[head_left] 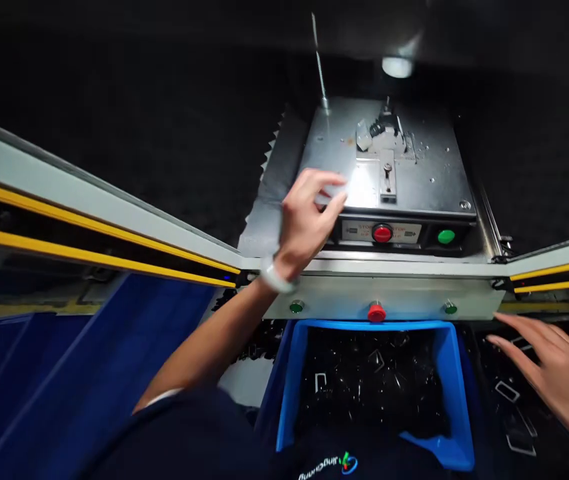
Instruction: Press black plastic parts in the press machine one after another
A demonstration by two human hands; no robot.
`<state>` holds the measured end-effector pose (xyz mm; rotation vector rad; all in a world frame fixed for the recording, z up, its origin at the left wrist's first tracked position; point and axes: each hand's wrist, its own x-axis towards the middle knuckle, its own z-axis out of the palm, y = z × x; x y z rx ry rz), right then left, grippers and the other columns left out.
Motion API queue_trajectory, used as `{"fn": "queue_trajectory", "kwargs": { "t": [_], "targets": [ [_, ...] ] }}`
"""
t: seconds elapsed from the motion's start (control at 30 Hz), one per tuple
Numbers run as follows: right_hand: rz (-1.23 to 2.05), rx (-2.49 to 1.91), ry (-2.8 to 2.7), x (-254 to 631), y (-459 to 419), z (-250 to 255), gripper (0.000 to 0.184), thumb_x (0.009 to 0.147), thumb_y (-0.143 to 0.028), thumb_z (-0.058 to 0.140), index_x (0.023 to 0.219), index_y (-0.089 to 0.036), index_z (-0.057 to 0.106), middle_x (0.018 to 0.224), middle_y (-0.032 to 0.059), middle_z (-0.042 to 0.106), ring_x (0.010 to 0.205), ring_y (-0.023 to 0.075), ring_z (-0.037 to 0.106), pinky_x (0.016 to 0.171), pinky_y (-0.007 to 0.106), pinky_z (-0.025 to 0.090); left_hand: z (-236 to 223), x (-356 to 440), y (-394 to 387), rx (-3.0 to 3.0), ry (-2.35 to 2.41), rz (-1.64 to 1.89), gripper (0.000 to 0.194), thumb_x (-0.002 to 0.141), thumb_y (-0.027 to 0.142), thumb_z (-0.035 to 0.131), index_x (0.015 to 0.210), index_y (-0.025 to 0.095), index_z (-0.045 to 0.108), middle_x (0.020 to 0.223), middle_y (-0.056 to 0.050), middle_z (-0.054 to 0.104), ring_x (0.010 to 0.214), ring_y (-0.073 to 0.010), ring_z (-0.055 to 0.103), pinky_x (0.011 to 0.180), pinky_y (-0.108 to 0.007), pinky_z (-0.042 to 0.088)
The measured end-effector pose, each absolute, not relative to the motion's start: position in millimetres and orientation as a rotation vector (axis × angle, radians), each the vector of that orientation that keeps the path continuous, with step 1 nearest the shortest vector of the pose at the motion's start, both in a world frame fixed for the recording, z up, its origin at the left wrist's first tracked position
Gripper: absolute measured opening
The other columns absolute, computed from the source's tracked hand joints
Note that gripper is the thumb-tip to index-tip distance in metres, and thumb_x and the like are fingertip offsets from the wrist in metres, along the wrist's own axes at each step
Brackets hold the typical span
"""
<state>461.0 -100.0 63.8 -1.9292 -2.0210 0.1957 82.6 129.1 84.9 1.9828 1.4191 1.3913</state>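
Note:
My left hand (309, 217) reaches up over the front left of a grey metal press table (429, 177), fingers pinched round a small pale piece I cannot make out. It hovers just left of a slotted fixture (387, 167) in the table's middle. My right hand (551, 370) is low at the right, fingers stretched out and apart, above dark loose metal clips (511, 400). It holds nothing.
A red button (381, 233) and green button (446, 237) sit on the machine's front panel; another red button (376, 311) is on the rail below. A blue bin (439, 400) of dark metal parts stands in front of me. Yellow-striped guard rails (89, 250) flank both sides.

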Motion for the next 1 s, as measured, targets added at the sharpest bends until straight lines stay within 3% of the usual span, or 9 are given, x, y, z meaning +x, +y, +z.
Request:
{"fn": "queue_trajectory", "kwargs": {
  "t": [0.1, 0.2, 0.33, 0.5, 0.63, 0.7, 0.83, 0.9, 1.0],
  "targets": [
    [0.217, -2.014, -2.133, 433, -68, 38, 0.042, 0.103, -0.057, 0.049, 0.128, -0.029, 0.069, 0.122, 0.0076, 0.074, 0.107, 0.0321, 0.071, 0.076, 0.046, 0.057, 50, 37, 42, 2.007, 1.488, 1.215, 0.012, 0.100, 0.022, 0.064, 0.102, 0.019, 0.075, 0.093, -0.002, 0.072, 0.078, -0.0129, 0.064, 0.072, -0.028, 0.052],
    [0.442, -1.962, -2.095, 426, -45, 14, 0.033, 0.104, -0.048, 0.050, 0.113, -0.022, 0.069, 0.111, 0.0089, 0.075, 0.092, 0.0266, 0.073, 0.079, 0.043, 0.057, 14, -3, 3, 2.091, 1.542, 0.868, 0.017, 0.097, 0.031, 0.067, 0.110, 0.021, 0.074, 0.106, -0.006, 0.069, 0.077, -0.0155, 0.064, 0.067, -0.029, 0.051],
    [0.595, -1.944, -1.983, 430, -36, -2, 0.024, 0.098, -0.043, 0.058, 0.105, -0.021, 0.063, 0.104, 0.0079, 0.073, 0.075, 0.0208, 0.069, 0.074, 0.039, 0.056, -12, -33, 3, 2.211, 1.512, 0.451, 0.033, 0.094, 0.032, 0.068, 0.126, 0.023, 0.068, 0.129, -0.011, 0.060, 0.090, -0.0214, 0.067, 0.074, -0.034, 0.054],
    [0.405, -1.901, -2.040, 426, -38, -7, 0.021, 0.106, -0.041, 0.048, 0.102, -0.025, 0.061, 0.098, 0.0095, 0.069, 0.093, 0.0265, 0.065, 0.081, 0.041, 0.051, -11, -29, 6, 2.261, 1.669, 0.353, 0.029, 0.094, 0.022, 0.065, 0.122, 0.024, 0.067, 0.129, -0.010, 0.060, 0.087, -0.0224, 0.067, 0.087, -0.043, 0.051],
    [0.248, -1.929, -2.063, 408, -57, -1, 0.023, 0.109, -0.039, 0.043, 0.116, -0.027, 0.062, 0.112, 0.0136, 0.067, 0.104, 0.0303, 0.060, 0.084, 0.043, 0.047, -8, -7, -14, 2.228, 1.847, 0.459, 0.036, 0.095, 0.019, 0.061, 0.131, 0.025, 0.065, 0.138, -0.014, 0.057, 0.113, -0.0323, 0.063, 0.093, -0.046, 0.047],
    [0.192, -1.894, -2.121, 388, -74, -2, 0.022, 0.110, -0.035, 0.043, 0.117, -0.027, 0.062, 0.112, 0.0127, 0.068, 0.103, 0.0297, 0.060, 0.084, 0.043, 0.047, -7, 13, -33, 2.188, 1.849, 0.513, 0.031, 0.098, 0.021, 0.058, 0.128, 0.022, 0.066, 0.131, -0.015, 0.061, 0.115, -0.0331, 0.061, 0.091, -0.045, 0.046],
    [0.421, -1.695, -2.436, 335, -106, -22, 0.014, 0.107, -0.029, 0.051, 0.110, -0.024, 0.064, 0.103, 0.0085, 0.070, 0.095, 0.0255, 0.062, 0.077, 0.039, 0.051, -16, 68, -79, 2.212, 1.472, 0.217, 0.021, 0.105, 0.033, 0.055, 0.102, 0.020, 0.071, 0.095, -0.011, 0.069, 0.089, -0.0272, 0.061, 0.083, -0.040, 0.042],
    [0.508, -1.679, -2.561, 315, -113, -36, 0.013, 0.104, -0.024, 0.055, 0.111, -0.022, 0.066, 0.104, 0.0104, 0.070, 0.096, 0.0268, 0.061, 0.075, 0.039, 0.050, -25, 94, -98, 2.197, 1.363, 0.050, 0.022, 0.101, 0.038, 0.063, 0.098, 0.019, 0.071, 0.090, -0.012, 0.068, 0.088, -0.0285, 0.060, 0.085, -0.041, 0.041],
    [0.517, -1.733, -2.567, 307, -115, -52, 0.015, 0.103, -0.019, 0.052, 0.105, -0.019, 0.067, 0.098, 0.0114, 0.068, 0.095, 0.0278, 0.060, 0.077, 0.040, 0.050, -37, 114, -108, 2.090, 1.367, -0.047, 0.015, 0.093, 0.031, 0.074, 0.096, 0.017, 0.070, 0.093, -0.015, 0.067, 0.097, -0.0335, 0.061, 0.091, -0.044, 0.040]
  ]
}}
